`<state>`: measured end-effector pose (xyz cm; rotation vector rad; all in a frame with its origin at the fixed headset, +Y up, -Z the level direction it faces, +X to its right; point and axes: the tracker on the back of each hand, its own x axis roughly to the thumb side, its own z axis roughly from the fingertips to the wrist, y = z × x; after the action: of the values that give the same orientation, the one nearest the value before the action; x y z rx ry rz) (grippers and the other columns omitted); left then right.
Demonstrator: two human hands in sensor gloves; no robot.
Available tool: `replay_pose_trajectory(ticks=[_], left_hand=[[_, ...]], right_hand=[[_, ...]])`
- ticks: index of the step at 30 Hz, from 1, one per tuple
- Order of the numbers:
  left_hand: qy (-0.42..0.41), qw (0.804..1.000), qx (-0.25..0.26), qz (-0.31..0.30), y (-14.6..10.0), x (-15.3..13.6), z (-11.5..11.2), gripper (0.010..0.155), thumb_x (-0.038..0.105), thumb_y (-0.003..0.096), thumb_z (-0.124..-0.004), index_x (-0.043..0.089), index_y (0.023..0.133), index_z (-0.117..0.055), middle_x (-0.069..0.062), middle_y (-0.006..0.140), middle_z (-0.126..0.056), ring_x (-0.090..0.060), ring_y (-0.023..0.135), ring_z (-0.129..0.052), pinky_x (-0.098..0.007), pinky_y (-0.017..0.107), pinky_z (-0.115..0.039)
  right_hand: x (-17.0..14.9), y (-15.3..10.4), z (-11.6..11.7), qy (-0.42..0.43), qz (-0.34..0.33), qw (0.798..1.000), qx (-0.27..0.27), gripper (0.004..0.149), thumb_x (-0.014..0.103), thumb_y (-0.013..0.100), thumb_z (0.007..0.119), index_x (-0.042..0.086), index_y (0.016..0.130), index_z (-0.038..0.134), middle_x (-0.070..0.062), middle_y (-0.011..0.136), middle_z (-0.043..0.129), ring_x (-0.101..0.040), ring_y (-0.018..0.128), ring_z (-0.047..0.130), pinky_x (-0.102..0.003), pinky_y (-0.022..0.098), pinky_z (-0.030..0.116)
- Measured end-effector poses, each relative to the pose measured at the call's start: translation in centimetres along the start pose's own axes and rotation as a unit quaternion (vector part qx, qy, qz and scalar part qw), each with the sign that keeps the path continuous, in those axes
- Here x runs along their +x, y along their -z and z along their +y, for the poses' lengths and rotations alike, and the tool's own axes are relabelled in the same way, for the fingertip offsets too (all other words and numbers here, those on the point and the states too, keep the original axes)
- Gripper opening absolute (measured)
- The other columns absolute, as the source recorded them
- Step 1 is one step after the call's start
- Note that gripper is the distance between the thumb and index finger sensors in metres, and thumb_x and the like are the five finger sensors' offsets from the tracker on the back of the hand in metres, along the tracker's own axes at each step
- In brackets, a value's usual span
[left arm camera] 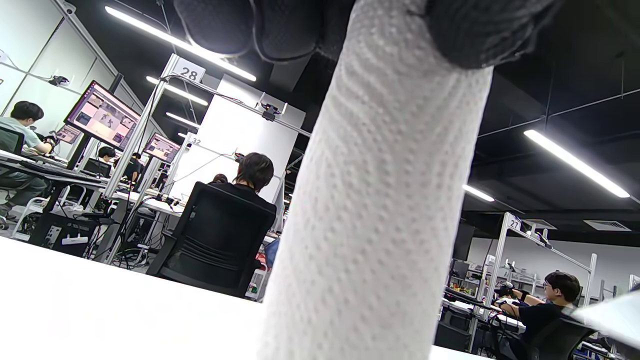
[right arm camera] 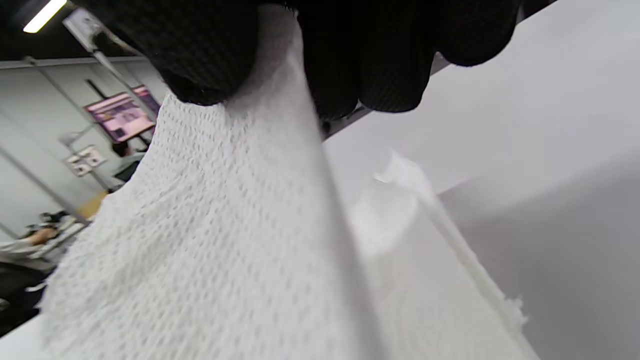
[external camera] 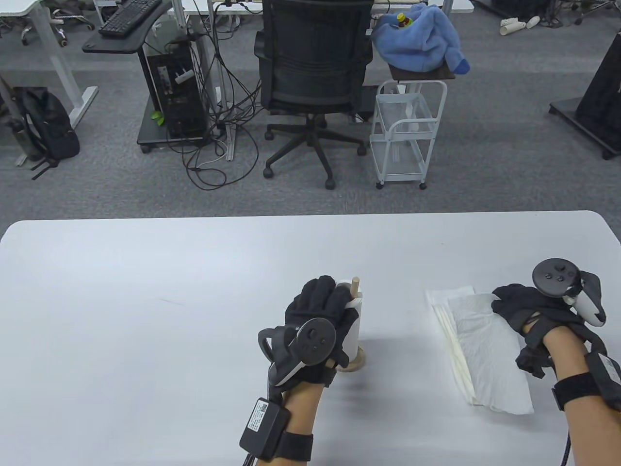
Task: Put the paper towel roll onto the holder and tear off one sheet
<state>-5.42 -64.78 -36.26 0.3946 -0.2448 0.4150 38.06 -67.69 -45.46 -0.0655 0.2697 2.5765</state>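
Fingers (right arm camera: pixel 380 55) of the right hand (external camera: pixel 538 310) pinch a torn sheet (external camera: pixel 490 354) hanging below them, well right of the upright roll (external camera: pixel 353 320) gripped by the left hand (external camera: pixel 315 315).

Ahead of the left hand (external camera: pixel 318 330) the roll (external camera: pixel 353 325) stands on its holder (external camera: pixel 353 363), whose peg (external camera: pixel 355 286) sticks up above the fingers; these block any move forward or to its right. To its left and beyond the roll, the table (external camera: pixel 145 301) lies bare. Between the two hands a strip of table is open. Under and just left of the right hand (external camera: pixel 533 310), loose sheets (external camera: pixel 485 359) cover the surface, seemingly stacked.
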Motion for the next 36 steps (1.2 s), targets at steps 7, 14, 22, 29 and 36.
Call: replay_pose_trajectory(ticks=[7, 14, 22, 29, 36], left_hand=[[-0.008, 1.0, -0.002, 0.001, 0.0, -0.1, -0.1, 0.051, 0.053, 0.0473, -0.07, 0.041, 0.096, -0.06, 0.006, 0.11, -0.048, -0.028, 0.104, -0.057, -0.05, 0.074, -0.058], [-0.028, 1.0, -0.003, 0.001, 0.0, -0.4, -0.1, 0.052, 0.053, 0.0477, -0.07, 0.042, 0.097, -0.058, 0.005, 0.11, -0.047, -0.029, 0.105, -0.054, -0.052, 0.076, -0.055], [-0.057, 0.998, -0.004, 0.005, -0.1, -0.7, 0.2, 0.061, 0.056, 0.0482, -0.071, 0.043, 0.102, -0.044, 0.003, 0.112, -0.037, -0.033, 0.107, -0.047, -0.054, 0.076, -0.051], [-0.044, 0.999, 0.017, 0.013, -1.3, -1.4, 3.4, 0.071, 0.06, 0.0488, -0.069, 0.037, 0.106, -0.033, 0.001, 0.113, -0.028, -0.036, 0.108, -0.038, -0.058, 0.076, -0.046], [-0.033, 0.999, 0.0, 0.034, -4.6, -2.4, 6.2, 0.073, 0.06, 0.0487, -0.069, 0.034, 0.108, -0.034, 0.001, 0.114, -0.029, -0.036, 0.111, -0.033, -0.062, 0.078, -0.041]], right_hand=[[-1.8, 2.8, 4.7, -0.095, 0.056, 0.994, -0.008, 0.037, 0.037, 0.047, 0.073, 0.029, 0.083, 0.08, -0.013, 0.111, 0.048, -0.043, 0.098, 0.054, -0.06, 0.072, 0.042], [-2.4, 3.0, 6.1, -0.156, 0.093, 0.982, -0.05, 0.038, 0.037, 0.049, 0.072, 0.025, 0.084, 0.078, -0.014, 0.11, 0.048, -0.043, 0.098, 0.054, -0.059, 0.072, 0.043], [-0.3, 0.6, 4.6, -0.143, 0.113, 0.981, -0.069, 0.074, 0.055, 0.049, 0.07, 0.03, 0.107, 0.032, -0.015, 0.115, 0.024, -0.046, 0.104, 0.04, -0.061, 0.074, 0.038], [2.9, -2.9, 4.2, -0.1, 0.055, 0.991, -0.075, 0.076, 0.059, 0.049, 0.068, 0.034, 0.108, 0.028, -0.014, 0.116, 0.018, -0.047, 0.107, 0.029, -0.063, 0.074, 0.033], [4.8, -6.5, 6.8, -0.076, 0.001, 0.995, -0.066, 0.075, 0.058, 0.049, 0.067, 0.033, 0.108, 0.029, -0.015, 0.116, 0.017, -0.048, 0.107, 0.027, -0.064, 0.074, 0.032]])
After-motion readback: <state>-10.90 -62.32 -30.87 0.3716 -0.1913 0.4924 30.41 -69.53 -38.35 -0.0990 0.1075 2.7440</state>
